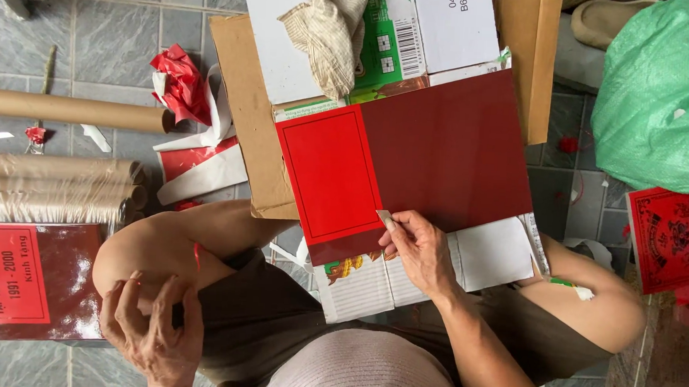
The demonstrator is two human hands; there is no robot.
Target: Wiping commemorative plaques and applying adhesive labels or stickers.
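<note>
Fingers of my left hand rest spread on my knee. My right hand pinches a small pale scrap against the dark red cover, lying on flattened cardboard beyond.

Two bare hands are seen: the left hand in the lower left of the frame and the right hand just below the centre. No rings, watch or gloves are seen on either. Both forearms are uncovered, no sleeve being visible as far as the lower edge of the frame. Dark olive-brown shorts are worn, seen across the lower middle of the frame, with both knees left bare at the lower left and lower right. A pale greyish-pink ribbed top is seen at the bottom centre.
</note>
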